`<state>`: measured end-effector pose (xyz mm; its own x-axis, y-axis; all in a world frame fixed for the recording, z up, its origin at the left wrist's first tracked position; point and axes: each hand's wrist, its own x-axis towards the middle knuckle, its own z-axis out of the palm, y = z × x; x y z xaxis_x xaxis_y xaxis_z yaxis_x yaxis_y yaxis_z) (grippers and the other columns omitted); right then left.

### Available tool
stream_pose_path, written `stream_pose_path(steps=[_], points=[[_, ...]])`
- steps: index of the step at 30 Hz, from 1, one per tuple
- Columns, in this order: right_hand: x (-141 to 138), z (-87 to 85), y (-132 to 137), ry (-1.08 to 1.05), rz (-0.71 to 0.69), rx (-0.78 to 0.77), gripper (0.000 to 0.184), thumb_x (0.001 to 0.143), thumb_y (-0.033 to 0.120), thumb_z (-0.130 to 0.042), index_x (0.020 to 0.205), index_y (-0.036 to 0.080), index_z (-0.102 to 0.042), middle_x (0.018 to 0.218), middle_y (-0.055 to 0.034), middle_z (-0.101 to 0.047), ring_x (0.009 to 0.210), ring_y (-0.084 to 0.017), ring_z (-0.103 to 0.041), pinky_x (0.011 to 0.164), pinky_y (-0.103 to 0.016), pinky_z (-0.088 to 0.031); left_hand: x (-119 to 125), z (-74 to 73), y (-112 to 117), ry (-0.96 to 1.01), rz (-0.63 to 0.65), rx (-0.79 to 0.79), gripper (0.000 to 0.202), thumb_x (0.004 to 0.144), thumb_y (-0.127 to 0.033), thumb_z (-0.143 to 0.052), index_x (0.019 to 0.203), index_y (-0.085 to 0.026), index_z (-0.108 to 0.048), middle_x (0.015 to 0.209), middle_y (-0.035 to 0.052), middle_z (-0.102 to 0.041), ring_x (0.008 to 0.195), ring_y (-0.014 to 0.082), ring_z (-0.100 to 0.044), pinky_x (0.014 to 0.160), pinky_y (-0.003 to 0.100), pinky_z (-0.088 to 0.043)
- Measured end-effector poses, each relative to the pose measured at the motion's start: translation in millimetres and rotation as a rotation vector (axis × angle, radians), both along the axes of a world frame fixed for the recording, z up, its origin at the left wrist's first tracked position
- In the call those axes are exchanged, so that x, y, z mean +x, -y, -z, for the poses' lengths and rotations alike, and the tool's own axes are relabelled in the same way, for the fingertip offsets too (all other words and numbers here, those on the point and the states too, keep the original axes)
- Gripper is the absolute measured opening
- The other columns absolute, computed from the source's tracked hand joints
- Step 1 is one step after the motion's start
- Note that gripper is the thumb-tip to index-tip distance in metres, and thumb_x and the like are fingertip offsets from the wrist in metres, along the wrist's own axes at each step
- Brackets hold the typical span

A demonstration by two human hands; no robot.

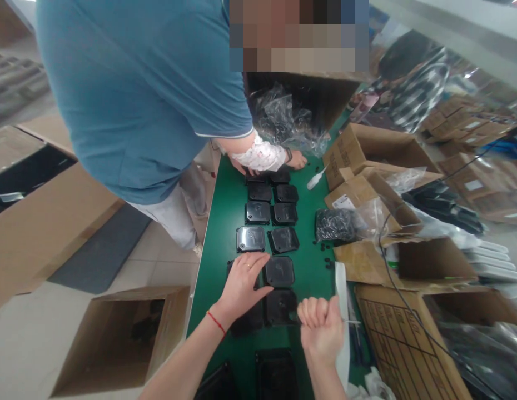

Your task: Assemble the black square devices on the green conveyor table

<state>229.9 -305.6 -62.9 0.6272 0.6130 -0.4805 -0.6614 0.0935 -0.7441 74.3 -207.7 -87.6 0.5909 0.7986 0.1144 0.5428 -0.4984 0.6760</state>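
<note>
"What's your left hand doing?"

"My left hand (245,280) is loose, fingers outstretched over the black cases (279,271) nearer the bench's (311,278) left edge. I can't tell how firmly it touches them."

"And the right?"

"My right hand (321,329) is clenched, with a thin rod (352,321) jutting out by the thumb; the rest of it is hidden in my fist. It's just right of the cases, near a white strip (341,350) along the bench's right edge."

"Where are the cases, exactly?"

"In two columns, running beside the left edge toward the far end. One (250,238), past my left fingertips, shines paler."

"Anyone with you?"

"A co-worker (150,105) leans over the left edge, one hand (298,160) by the far cases."

"What's on the right?"

"A white bottle (314,181), a wrapped bundle (335,224), small black parts (327,262), then open boxes (346,158) along that edge."
</note>
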Motion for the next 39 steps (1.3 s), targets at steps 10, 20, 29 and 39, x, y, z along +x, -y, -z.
stream_pose_path(steps=[10, 20, 29, 39], points=[[-43, 30.7, 16, 0.198, -0.199, 0.109, 0.057, 0.095, 0.049, -0.049, 0.046, 0.023, -0.034, 0.042, 0.0069, -0.027, 0.04, -0.009, -0.027, 0.042, -0.03, -0.022, -8, 15.0, 71, -0.223, 0.156, -0.065, 0.085, 0.071, -0.032, -0.084, 0.141, -0.017, -0.038, 0.136, 0.0113, -0.057, 0.12, 0.0306, -0.053, 0.101, 0.048, -0.044], [-37, 33.1, 1, 0.627, -0.574, -0.012, 0.06, 0.095, 0.058, -0.039, 0.047, 0.023, -0.034, 0.042, 0.0057, -0.031, 0.04, -0.009, -0.028, 0.044, -0.031, -0.021, 3, 18.0, 66, -0.156, 0.075, -0.101, 0.052, 0.082, -0.022, -0.065, 0.132, -0.015, -0.051, 0.131, 0.0099, -0.063, 0.119, 0.0287, -0.055, 0.099, 0.046, -0.043], [-50, 38.2, 11, 0.897, -0.575, 0.024, 0.052, 0.095, 0.051, -0.046, 0.052, 0.021, -0.048, 0.05, 0.0002, -0.048, 0.049, -0.012, -0.044, 0.051, -0.032, -0.03, 1, 16.2, 66, -0.151, 0.069, -0.115, 0.045, 0.086, -0.017, -0.058, 0.131, -0.016, -0.052, 0.126, 0.0088, -0.065, 0.114, 0.0264, -0.057, 0.096, 0.046, -0.043], [-56, 44.7, 18, 0.974, -0.535, 0.044, 0.05, 0.093, 0.052, -0.048, 0.054, 0.021, -0.05, 0.051, -0.0001, -0.049, 0.051, -0.013, -0.044, 0.052, -0.032, -0.029, 1, 15.7, 66, -0.139, 0.07, -0.132, 0.044, 0.087, -0.016, -0.057, 0.131, -0.016, -0.052, 0.127, 0.0089, -0.066, 0.114, 0.0263, -0.058, 0.097, 0.046, -0.043]])
